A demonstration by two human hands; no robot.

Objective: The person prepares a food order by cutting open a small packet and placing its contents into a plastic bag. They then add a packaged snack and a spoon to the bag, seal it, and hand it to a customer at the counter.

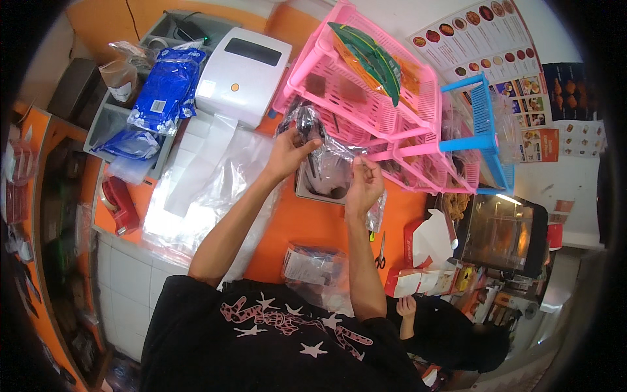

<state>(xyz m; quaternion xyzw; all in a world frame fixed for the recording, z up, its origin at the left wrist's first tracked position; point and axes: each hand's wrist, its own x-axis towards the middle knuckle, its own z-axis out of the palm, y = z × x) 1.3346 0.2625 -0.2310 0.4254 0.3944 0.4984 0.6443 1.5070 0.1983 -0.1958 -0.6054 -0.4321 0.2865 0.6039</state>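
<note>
**Both hands on a clear plastic bag over the orange tabletop**

Your left hand [287, 153] and right hand [363, 186] both hold a crinkled clear plastic bag [326, 157] up above the orange tabletop [307, 225], just in front of the pink plastic rack [366, 85]. Your left grip is clamped on the bag's upper left part, where something dark shows through the film; what it is cannot be told from this view. Your right grip pinches the bag's right edge between thumb and fingertips, and more film hangs down below that hand.

Beneath the bag sits a small grey tray [313, 189]. To your left lie flat clear sheets [215, 183] and a strip of white labels [196, 166] running out of a white label printer [245, 72]. Near your right elbow rest a packet in clear wrap [310, 264] and small scissors [380, 251]. Another person's hand [406, 305] shows at lower right, well apart from yours.
</note>
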